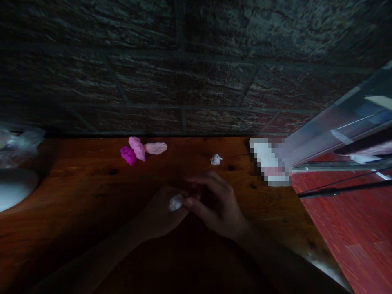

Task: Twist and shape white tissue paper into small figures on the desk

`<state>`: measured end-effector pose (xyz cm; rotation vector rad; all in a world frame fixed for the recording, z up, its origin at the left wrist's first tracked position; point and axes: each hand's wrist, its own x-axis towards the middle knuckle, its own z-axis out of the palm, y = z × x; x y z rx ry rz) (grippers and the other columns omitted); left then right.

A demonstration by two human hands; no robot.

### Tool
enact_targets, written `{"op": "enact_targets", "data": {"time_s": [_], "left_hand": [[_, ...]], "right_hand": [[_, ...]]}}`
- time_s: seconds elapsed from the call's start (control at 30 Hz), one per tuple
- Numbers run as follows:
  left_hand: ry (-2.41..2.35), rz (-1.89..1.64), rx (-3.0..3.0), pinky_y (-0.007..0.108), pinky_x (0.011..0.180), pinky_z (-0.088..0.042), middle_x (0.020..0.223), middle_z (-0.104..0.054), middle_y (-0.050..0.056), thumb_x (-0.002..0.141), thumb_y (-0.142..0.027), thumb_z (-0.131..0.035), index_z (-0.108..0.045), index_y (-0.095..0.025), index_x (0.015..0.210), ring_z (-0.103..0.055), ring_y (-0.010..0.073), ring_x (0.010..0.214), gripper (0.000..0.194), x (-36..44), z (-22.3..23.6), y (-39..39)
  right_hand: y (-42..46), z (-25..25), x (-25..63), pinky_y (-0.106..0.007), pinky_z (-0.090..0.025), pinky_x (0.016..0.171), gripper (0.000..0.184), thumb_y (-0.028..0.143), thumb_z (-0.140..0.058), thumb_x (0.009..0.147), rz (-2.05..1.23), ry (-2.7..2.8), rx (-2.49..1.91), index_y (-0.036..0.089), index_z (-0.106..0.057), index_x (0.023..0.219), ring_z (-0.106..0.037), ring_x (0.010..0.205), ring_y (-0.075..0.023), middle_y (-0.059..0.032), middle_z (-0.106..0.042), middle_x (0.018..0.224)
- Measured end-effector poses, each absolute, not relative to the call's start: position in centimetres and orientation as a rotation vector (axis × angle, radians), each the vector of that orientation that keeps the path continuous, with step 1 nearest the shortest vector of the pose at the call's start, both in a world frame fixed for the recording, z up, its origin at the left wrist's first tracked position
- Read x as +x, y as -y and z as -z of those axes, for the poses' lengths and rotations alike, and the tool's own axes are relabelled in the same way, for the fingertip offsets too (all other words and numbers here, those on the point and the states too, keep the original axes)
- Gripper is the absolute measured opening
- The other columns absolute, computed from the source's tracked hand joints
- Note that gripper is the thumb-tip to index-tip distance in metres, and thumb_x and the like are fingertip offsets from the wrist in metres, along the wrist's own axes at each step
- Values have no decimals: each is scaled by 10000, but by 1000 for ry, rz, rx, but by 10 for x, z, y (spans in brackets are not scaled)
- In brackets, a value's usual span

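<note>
A small white lump that looks like modelling clay (175, 202) sits in my left hand (163, 210), by the thumb and the curled fingers, which are closed around it. From the right, my right hand (219, 204) meets it, with its thumb tip at the lump's right edge. Its fingers are bent towards the thumb, and whatever is between them is hidden in shadow. Beyond the hands, a small white shaped clay piece (216, 159) rests on the wooden table (190, 151). Farther left lie a magenta clay lump (128, 155), a pink one (137, 148) and a pale pink one (156, 148), touching one another.
A dark brick-patterned wall (183, 77) rises behind the table. At the left edge are a white rounded object (16, 188) and crumpled clear plastic (23, 143). A pixelated whitish item (271, 162) lies at right, beside a glass-like panel (330, 122). Reddish floor (352, 220) shows past the table edge.
</note>
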<state>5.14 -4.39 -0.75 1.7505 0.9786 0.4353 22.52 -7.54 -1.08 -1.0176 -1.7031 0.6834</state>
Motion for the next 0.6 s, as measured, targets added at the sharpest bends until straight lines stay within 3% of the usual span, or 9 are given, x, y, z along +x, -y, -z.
{"op": "enact_targets", "data": {"time_s": [0.07,0.13,0.23,0.3,0.37,0.47,0.6], "left_hand": [[-928,-465,1788,244,527,-386,627,-531,-14,831,-364,-537,-511,-187,663,-487,131,587,246,52,7,47],[-937,-457,1796,245,594,-446,746,-632,7,807,-283,-584,-593,-173,783,-570,151,681,113,52,5,47],[-937,-451,1777,253,695,-492,911,-689,26,851,-371,-661,-642,-174,1011,-628,174,825,255,46,2,39],[-960,-401,1801,249,658,-473,849,-688,24,918,-467,-603,-660,-166,998,-623,166,755,317,38,0,31],[-960,-385,1888,244,655,-459,833,-698,26,966,-486,-543,-670,-163,959,-626,157,737,347,29,-1,26],[-937,-374,2085,265,735,-473,903,-731,31,998,-413,-518,-681,-177,1036,-656,168,802,290,18,0,27],[-944,-416,2276,318,893,-494,1120,-730,75,1038,-338,-443,-622,-184,1155,-679,215,1021,264,15,5,40]], "right_hand": [[75,10,225,-289,-577,782,355,331,-792,833,-701,1800,-934,194,-702,1149,-684,937,-177,-84,-699,1049],[73,12,226,-330,-564,883,258,319,-763,861,-714,1840,-920,210,-719,1091,-677,1048,-200,-96,-697,1126],[67,19,228,-309,-561,797,169,331,-711,899,-798,1664,-1152,197,-715,1002,-692,875,-171,-63,-730,973],[62,24,229,-267,-536,629,240,413,-667,921,-941,1489,-1230,179,-679,973,-663,692,-143,-34,-717,832],[60,26,231,-256,-523,589,282,400,-628,940,-992,1480,-1195,171,-639,1105,-639,641,-127,-23,-706,835],[63,23,233,-299,-555,713,301,257,-535,966,-853,1774,-1139,165,-611,1243,-682,798,-157,-76,-722,1000],[77,12,225,-381,-558,895,420,107,-556,873,-538,2261,-1111,152,-598,1288,-675,1054,-238,-139,-677,1227]]}}
